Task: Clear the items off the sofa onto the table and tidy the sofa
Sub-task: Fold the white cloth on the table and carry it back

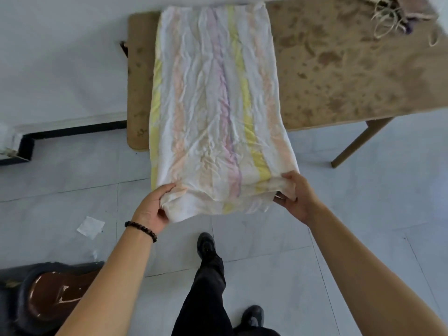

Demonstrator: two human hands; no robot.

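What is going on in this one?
A person stands at a wooden table, gripping the near corners of a striped towel, one in the left hand and one in the right hand. The towel lies spread lengthwise across the table, its near end held out past the edge. A fringed cloth sits at the table's far right corner.

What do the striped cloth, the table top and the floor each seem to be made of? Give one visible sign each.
Striped cloth: soft woven fabric, perhaps cotton; matt, creased all over, limp at the held end.
Table top: probably wood or board; matt brown, blotchy with stains.
Floor: hard pale tiles, slightly shiny, with straight joint lines; ceramic or stone, cannot tell.
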